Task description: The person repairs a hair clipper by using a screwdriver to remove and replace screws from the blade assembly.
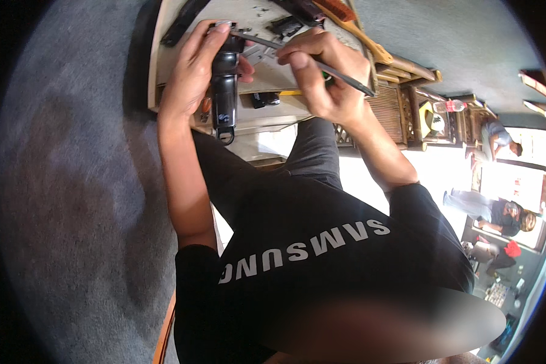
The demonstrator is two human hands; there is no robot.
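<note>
My left hand [191, 73] is wrapped around a black hair clipper [224, 97], held upright over the edge of a pale work surface [164, 57]. A small loop hangs from the clipper's lower end. My right hand [324, 76] grips a thin dark screwdriver-like tool [353, 86] like a pen. The tool's metal shaft [261, 41] runs left to the top end of the clipper, close to my left fingertips. Both forearms rise from my black shirt below.
Small loose parts, a black piece [285, 25] and a wooden-handled brush [349, 17] lie on the work surface. Wooden furniture [406, 109] stands to the right. Grey carpet [73, 182] covers the left. Other people [500, 139] are far right by a bright doorway.
</note>
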